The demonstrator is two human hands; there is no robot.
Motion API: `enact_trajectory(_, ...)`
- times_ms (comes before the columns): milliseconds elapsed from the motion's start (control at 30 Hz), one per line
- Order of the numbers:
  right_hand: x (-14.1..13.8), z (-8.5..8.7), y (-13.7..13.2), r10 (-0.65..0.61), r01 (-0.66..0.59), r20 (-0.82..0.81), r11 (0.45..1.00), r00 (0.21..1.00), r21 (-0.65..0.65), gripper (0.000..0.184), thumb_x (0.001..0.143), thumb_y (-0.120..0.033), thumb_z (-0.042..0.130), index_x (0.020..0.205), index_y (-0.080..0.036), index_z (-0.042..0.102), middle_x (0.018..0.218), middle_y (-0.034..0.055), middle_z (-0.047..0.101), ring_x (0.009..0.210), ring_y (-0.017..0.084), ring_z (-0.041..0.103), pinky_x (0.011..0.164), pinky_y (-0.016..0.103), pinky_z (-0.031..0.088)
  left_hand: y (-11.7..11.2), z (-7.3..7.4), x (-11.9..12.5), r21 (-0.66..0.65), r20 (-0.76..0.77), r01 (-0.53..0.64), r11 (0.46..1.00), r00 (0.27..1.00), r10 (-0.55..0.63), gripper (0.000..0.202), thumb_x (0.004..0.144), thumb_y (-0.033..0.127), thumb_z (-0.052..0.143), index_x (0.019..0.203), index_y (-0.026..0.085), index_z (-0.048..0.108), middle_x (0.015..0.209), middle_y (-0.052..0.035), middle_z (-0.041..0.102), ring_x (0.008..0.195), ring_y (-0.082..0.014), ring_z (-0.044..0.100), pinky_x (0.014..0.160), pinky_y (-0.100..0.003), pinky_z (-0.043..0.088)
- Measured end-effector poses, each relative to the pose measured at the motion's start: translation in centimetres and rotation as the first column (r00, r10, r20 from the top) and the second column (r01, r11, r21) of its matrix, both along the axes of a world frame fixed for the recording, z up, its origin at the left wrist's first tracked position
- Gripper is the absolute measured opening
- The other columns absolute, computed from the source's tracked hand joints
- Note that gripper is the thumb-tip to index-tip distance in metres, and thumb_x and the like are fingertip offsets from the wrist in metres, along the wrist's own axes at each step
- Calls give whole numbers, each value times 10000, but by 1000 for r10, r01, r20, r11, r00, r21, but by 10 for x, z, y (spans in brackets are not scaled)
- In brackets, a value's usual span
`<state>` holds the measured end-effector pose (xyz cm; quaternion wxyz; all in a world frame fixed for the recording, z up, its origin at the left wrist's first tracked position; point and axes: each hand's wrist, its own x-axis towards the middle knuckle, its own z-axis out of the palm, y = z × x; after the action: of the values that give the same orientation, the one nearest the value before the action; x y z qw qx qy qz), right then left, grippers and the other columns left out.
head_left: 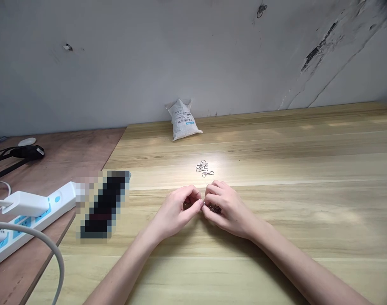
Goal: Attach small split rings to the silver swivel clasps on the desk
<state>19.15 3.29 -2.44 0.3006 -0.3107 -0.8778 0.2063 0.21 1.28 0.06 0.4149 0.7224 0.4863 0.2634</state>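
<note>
My left hand [183, 210] and my right hand [226, 207] meet over the wooden table. Thumb and forefinger of each are pinched at a tiny shiny metal piece [203, 203], mostly covered by the fingertips, so its kind is unclear. Beneath the curled fingers of my right hand lies a cluster of small dark metal pieces [216, 209]; whether the palm touches them is hidden. Just beyond the hands sits a small pile of silvery metal clasps with rings [202, 166], like keychain hooks, with one clasp [207, 173] at its near edge.
A white printed plastic packet [184, 120] leans near the grey wall. On the left are a pixelated dark phone-like slab [104, 205], a white power strip [61, 202] with a charger [28, 203], a grey cable [58, 258] and a black strap-like object [31, 152] on a brown surface.
</note>
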Motion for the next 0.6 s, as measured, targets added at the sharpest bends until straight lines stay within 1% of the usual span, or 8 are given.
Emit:
enact_trajectory(233,1,1,0,19,-19,2,1000,1000,11,247,913,-187,475,667,-194,492,710,32,528,713,170,404,679,328,357,0,1,1,8,-38,8,1000,999,-8,173,935,299,501,827,179,563,784,-8,596,703,-132,519,642,-256,417)
enact_trajectory(433,2,-2,1,12,-12,-8,1000,1000,20,217,911,-184,486,695,-200,489,715,27,537,719,171,417,682,326,350,0,1,0,25,-20,4,1000,1000,-4,194,941,313,497,835,177,585,784,-18,621,706,-137,541,645,-259,432)
enact_trajectory(600,3,-2,1,-23,22,-33,1000,999,-14,203,928,-189,478,725,-199,482,701,17,545,706,162,426,692,320,338,0,4,-1,124,-19,-78,989,997,81,148,917,264,547,824,182,626,809,-19,652,769,-147,591,710,-262,455)
